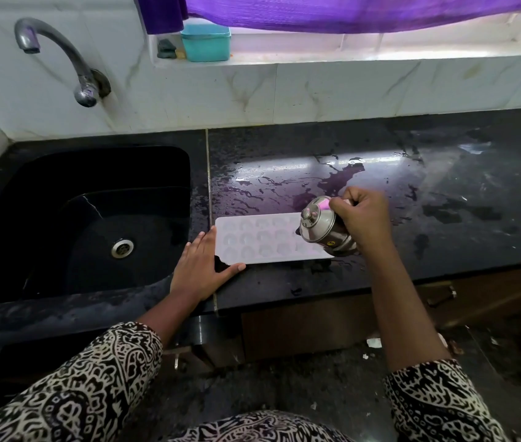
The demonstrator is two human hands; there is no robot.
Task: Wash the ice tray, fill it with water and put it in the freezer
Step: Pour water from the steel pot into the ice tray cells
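Sink (45, 224) far left, tap (61, 59) above it. Left hand (201, 266) flat, fingers straight, holding nothing, laid against left corner of ice tray (259, 240), likely bracing it against sliding. Tray lies flat on wet table (460, 186), just beside sink, near front edge. Steel bottle (323, 228) tilted over tray's right end, probably to fill it. Right hand (364, 218) curled round bottle. Open room behind and to right, little at front.

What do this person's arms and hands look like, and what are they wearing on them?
The left hand and right hand are bare, with no gloves, and no watch or bangle shows on either wrist. The left sleeve and right sleeve are loose fabric in a black-and-white swirling print, leaving the forearms uncovered.
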